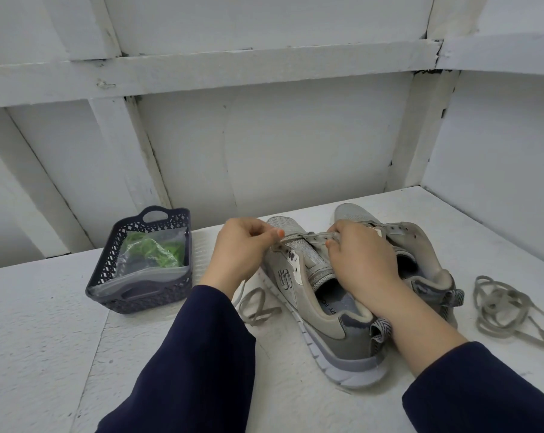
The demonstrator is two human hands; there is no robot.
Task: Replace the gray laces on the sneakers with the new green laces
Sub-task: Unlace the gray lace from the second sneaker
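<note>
Two gray sneakers lie side by side on the white table. On the near sneaker point(299, 285) a gray lace point(311, 236) crosses only the front eyelets, and its loose end point(255, 307) trails on the table to the left. My left hand point(242, 248) pinches that lace at the left eyelets. My right hand point(361, 260) grips the lace at the right eyelets and rests on the shoe. The far sneaker point(420, 242) carries no lace. A removed gray lace point(505, 307) lies piled to the right. Green laces point(153, 250) sit bagged in the basket.
A dark plastic basket point(108, 270) stands on the left of the table and holds the clear bag. White wall panels with beams rise behind and to the right of the table point(46, 339). My dark blue sleeves reach in from the bottom.
</note>
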